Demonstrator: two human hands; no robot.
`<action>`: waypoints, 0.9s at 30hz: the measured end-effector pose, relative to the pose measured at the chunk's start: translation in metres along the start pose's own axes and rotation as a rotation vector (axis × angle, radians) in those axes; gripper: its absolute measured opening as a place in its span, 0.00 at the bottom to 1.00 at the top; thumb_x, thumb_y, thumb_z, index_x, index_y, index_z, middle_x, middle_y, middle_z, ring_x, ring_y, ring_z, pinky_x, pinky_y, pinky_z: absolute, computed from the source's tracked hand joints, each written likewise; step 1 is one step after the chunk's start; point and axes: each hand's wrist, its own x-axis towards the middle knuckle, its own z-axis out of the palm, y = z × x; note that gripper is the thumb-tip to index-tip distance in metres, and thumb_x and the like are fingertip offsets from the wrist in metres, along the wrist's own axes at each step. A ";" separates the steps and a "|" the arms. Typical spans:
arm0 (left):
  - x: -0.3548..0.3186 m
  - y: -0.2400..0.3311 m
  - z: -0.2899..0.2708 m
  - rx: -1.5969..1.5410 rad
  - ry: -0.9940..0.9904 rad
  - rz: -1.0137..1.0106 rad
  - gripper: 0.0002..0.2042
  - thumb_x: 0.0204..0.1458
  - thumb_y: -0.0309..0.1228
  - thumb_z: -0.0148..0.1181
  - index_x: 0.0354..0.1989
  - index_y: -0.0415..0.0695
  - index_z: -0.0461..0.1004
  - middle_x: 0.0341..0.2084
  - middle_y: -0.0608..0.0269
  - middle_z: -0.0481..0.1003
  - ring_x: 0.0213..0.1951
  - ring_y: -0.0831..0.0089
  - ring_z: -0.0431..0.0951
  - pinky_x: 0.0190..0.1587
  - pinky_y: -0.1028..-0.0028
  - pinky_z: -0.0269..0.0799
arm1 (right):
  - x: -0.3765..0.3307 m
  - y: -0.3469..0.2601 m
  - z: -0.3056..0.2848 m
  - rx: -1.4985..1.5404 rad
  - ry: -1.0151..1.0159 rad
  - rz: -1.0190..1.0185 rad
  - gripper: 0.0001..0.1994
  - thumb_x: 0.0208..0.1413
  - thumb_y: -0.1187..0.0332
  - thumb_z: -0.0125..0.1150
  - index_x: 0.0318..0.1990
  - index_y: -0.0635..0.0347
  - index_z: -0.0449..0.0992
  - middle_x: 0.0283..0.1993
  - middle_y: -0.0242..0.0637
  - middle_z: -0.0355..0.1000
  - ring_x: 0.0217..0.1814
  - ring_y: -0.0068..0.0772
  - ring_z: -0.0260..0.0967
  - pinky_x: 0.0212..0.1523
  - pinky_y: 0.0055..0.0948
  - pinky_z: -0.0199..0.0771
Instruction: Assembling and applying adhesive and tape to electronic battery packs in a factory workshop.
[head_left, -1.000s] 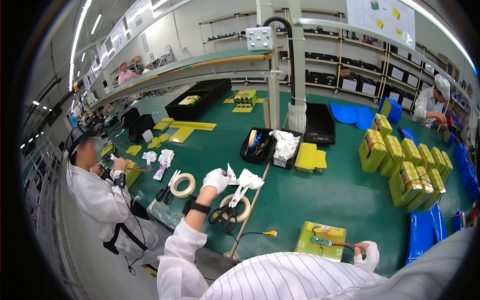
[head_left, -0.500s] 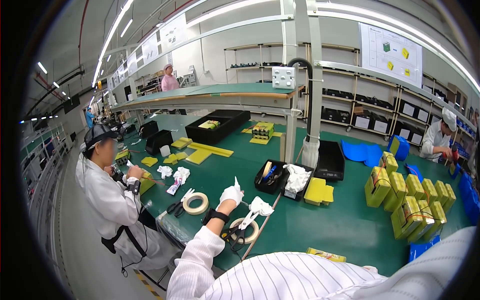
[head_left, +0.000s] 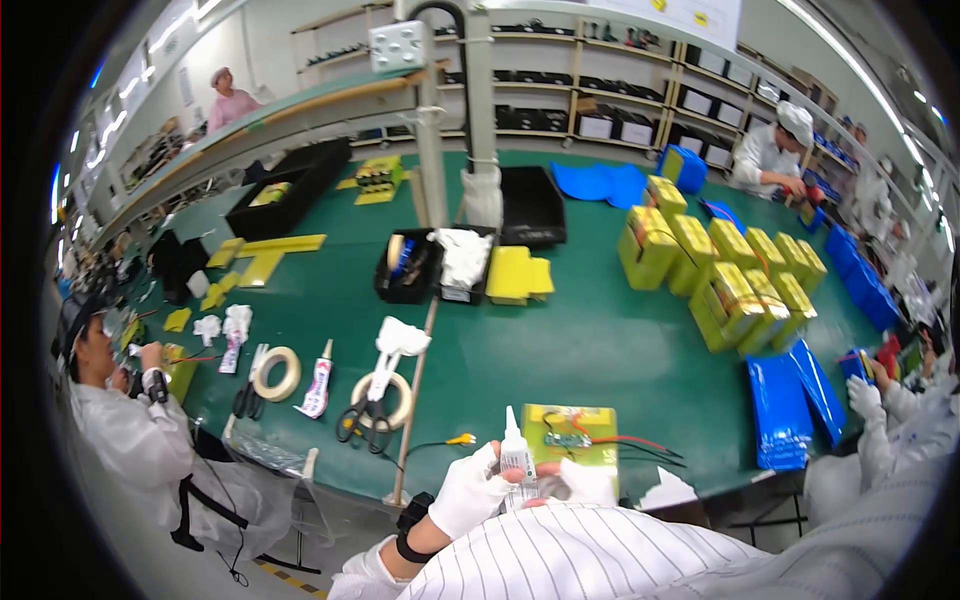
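A white glue bottle (head_left: 517, 458) with a pointed nozzle stands nearly upright between my hands at the front edge of the table. My left hand (head_left: 468, 492), in a white glove with bare fingertips, is closed around it. My right hand (head_left: 583, 484), gloved the same way, has its curled fingertips against the bottle's right side; my sleeve hides its lower part. Just behind that hand lies a yellow-wrapped battery pack (head_left: 590, 422) with a small green circuit board (head_left: 567, 439) on top and red and black wires trailing right.
Scissors (head_left: 372, 415), tape rolls (head_left: 277, 374) and a printed tube (head_left: 318, 383) lie to the left. Black bins (head_left: 405, 290) and yellow sheets (head_left: 512, 274) stand behind. Several yellow packs (head_left: 725, 305) and blue sheets (head_left: 778, 412) are at right. A co-worker (head_left: 130, 410) works at left, others at right.
My left hand has come back from beside the scissors to the table's front edge, now holding the glue bottle. My right hand has come into view. The view has swung to the right and down.
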 end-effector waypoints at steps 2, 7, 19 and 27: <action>-0.008 -0.013 0.010 -0.070 0.033 -0.041 0.11 0.59 0.27 0.60 0.48 0.37 0.73 0.34 0.65 0.80 0.37 0.81 0.78 0.40 0.77 0.75 | -0.003 0.011 0.001 0.098 0.034 0.019 0.13 0.48 0.66 0.75 0.39 0.61 0.80 0.29 0.36 0.77 0.27 0.28 0.76 0.31 0.27 0.75; -0.025 0.004 0.029 -0.020 -0.099 -0.229 0.14 0.58 0.24 0.60 0.52 0.37 0.74 0.39 0.62 0.82 0.42 0.82 0.81 0.44 0.79 0.76 | -0.023 -0.022 -0.010 0.088 0.083 0.171 0.11 0.48 0.68 0.76 0.33 0.63 0.79 0.26 0.37 0.78 0.26 0.23 0.75 0.30 0.26 0.75; -0.031 0.015 0.035 0.190 -0.181 -0.243 0.12 0.60 0.24 0.55 0.50 0.37 0.75 0.40 0.59 0.81 0.42 0.75 0.80 0.46 0.78 0.74 | -0.032 -0.030 -0.017 -0.374 0.126 -0.082 0.10 0.45 0.67 0.77 0.28 0.60 0.79 0.23 0.38 0.75 0.22 0.31 0.73 0.27 0.28 0.73; -0.030 0.001 0.034 0.142 -0.202 0.145 0.11 0.55 0.37 0.56 0.39 0.42 0.75 0.27 0.48 0.75 0.32 0.55 0.78 0.33 0.61 0.72 | -0.034 -0.032 -0.018 -0.339 0.113 -0.081 0.10 0.44 0.69 0.77 0.27 0.61 0.79 0.23 0.37 0.76 0.22 0.29 0.73 0.26 0.28 0.72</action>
